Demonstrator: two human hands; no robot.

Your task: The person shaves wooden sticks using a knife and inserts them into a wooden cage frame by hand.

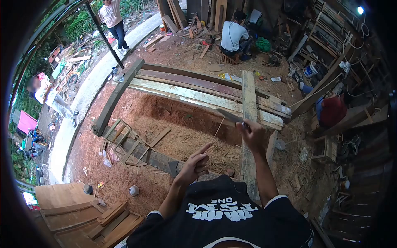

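Observation:
My right hand (252,133) is closed around the handle end of a long flat blade-like tool (228,115), which points up and to the left over the near edge of the boards. Lower and to the left is my left hand (196,164), its index finger stretched out and the other fingers curled. A thin light strip (219,127) slants between that fingertip and the tool; whether the fingers hold it cannot be made out. Long planks (186,96) lie beyond the tool, and an upright-running beam (249,97) crosses them beside my right hand.
A small wooden frame (128,140) lies at left on sawdust-covered ground. Wooden panels (66,196) fill the lower left. One person (234,37) squats at the back, another (332,109) is at right, and two people stand at left. A low wooden stool (324,149) is at right.

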